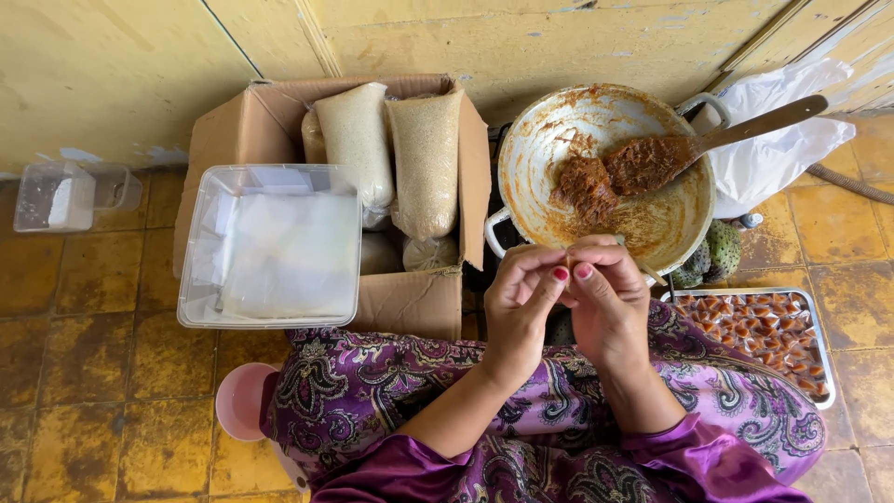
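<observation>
My left hand [521, 303] and my right hand [605, 298] meet fingertip to fingertip over my lap, just in front of a large metal pan [549, 140]. Together they pinch something small that the fingers hide. The pan holds a lump of brown sticky paste [615, 172] and a wooden spatula [745, 126] resting in it. To my right a metal tray [824, 349] holds several small wrapped brown pieces [764, 331]. My lap is covered by purple patterned cloth [372, 382].
A cardboard box [410, 303] with bags of pale grain [424, 158] stands at the left, and a clear plastic lidded container [270, 242] lies on it. A small clear box [56, 196] sits far left. A white plastic bag [782, 140] and a pink stool [240, 401] are nearby.
</observation>
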